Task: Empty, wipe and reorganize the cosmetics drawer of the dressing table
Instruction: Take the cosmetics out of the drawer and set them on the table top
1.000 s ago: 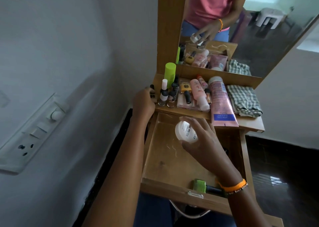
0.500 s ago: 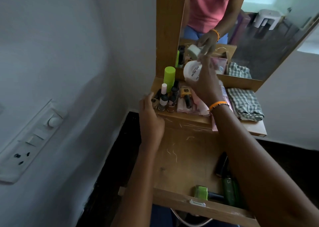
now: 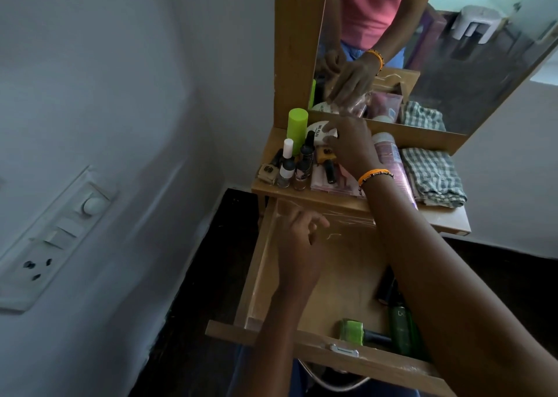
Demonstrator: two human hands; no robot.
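While right hand point(image 3: 351, 146) grips 1 white jar point(image 3: 320, 131), left hand point(image 3: 302, 245) loose; drawer point(image 3: 317, 276): 3 bottles.

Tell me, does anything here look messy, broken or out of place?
Nothing looks broken or spilled. The drawer hangs open with a green nail polish bottle lying on its side, and pale scratches mark the drawer's floor. The tabletop is crowded with cosmetics.

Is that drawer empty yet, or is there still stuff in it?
Not empty. The open drawer still holds a green nail polish bottle, a dark green bottle and a dark tube near its front right corner.
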